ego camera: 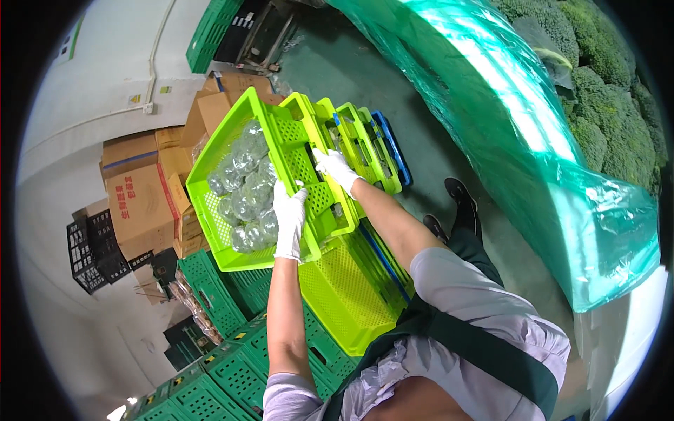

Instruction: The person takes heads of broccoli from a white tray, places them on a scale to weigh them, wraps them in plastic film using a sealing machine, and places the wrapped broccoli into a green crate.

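Note:
A stack of lime-green plastic crates stands before me. The top crate [258, 110] holds several clear-wrapped green heads [247, 194] that look like broccoli. My left hand [288, 213], in a white glove, grips the near rim of this top crate. My right hand [337, 167], also white-gloved, has its fingers at the side of the stack, by a crate edge just below the top crate. Part of its grip is hidden. Beside the stack, nearer my body, is another lime-green crate [347, 289] with a perforated base, with no produce visible in it.
Green crates [231, 368] line the bottom edge. Cardboard boxes [139, 205] and black crates [97, 252] stand at the left. Broccoli heads [611, 116] lie at the right behind green plastic sheeting [505, 121]. My shoes [461, 194] are on the green floor [342, 63].

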Motion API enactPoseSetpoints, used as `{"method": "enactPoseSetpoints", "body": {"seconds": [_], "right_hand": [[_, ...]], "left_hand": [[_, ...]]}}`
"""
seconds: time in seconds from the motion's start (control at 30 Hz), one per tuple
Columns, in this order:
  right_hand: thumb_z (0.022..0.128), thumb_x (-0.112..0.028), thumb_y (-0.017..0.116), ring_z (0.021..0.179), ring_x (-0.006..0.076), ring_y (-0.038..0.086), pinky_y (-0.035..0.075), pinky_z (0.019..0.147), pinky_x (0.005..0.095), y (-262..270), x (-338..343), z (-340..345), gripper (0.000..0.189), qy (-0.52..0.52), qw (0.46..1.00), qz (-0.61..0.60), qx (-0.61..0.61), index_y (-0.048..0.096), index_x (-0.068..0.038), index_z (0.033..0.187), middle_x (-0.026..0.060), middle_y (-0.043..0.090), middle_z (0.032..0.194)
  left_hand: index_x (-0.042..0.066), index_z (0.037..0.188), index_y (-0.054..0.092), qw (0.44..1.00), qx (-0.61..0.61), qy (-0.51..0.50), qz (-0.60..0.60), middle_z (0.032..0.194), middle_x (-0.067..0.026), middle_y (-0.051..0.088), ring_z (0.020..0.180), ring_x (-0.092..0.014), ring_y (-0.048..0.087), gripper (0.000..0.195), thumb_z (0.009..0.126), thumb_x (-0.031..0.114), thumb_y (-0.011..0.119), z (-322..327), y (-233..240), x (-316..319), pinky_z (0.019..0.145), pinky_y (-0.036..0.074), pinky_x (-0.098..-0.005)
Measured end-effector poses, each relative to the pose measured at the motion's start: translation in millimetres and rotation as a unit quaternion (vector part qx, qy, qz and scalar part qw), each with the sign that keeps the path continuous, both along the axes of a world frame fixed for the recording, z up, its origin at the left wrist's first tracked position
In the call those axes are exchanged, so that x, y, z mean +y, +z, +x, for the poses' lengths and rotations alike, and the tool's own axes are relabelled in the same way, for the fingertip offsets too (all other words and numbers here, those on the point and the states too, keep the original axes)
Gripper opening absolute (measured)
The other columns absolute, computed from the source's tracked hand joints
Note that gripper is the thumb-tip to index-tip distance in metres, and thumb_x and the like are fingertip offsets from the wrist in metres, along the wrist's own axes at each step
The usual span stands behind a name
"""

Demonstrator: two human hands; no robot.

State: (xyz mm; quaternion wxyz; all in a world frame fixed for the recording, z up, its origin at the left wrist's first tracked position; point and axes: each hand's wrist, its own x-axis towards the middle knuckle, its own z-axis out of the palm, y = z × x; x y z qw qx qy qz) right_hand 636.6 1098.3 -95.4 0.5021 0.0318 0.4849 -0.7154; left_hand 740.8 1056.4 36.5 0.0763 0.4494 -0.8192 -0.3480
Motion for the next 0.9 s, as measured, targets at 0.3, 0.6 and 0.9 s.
{"method": "enactPoseSetpoints", "body": {"seconds": [0.3,0.6,0.9], "right_hand": [[0.083,-0.048,0.062,0.061,0.0147,0.055,0.043,0.056,0.0288,-13,7,0,0.049,0.011,0.998,-0.032,-0.05,0.058,0.0,0.093,0.0078,0.062,0.077],[0.086,-0.044,0.059,0.053,0.0145,0.05,0.041,0.051,0.0268,-18,8,0,0.042,-0.003,0.995,-0.068,-0.07,0.057,-0.002,0.085,0.0083,0.059,0.065],[0.091,-0.038,0.055,0.058,0.0136,0.051,0.042,0.053,0.0256,9,31,14,0.031,-0.012,0.993,-0.049,-0.111,0.053,-0.008,0.086,0.0032,0.053,0.068]], "left_hand": [[0.006,0.094,0.058,0.979,-0.102,-0.092,-0.153,0.09,-0.0098,0.059,0.084,-0.024,0.059,0.031,0.064,0.006,0.066,-5,9,18,0.078,0.047,-0.0309],[0.007,0.089,0.061,0.982,-0.107,-0.099,-0.116,0.091,-0.0146,0.059,0.085,-0.033,0.058,0.027,0.062,0.013,0.066,-14,33,22,0.076,0.047,-0.0376],[0.005,0.092,0.06,0.986,-0.036,-0.105,-0.121,0.102,-0.0183,0.056,0.092,-0.038,0.056,0.022,0.075,0.019,0.057,9,29,38,0.079,0.047,-0.043]]}}
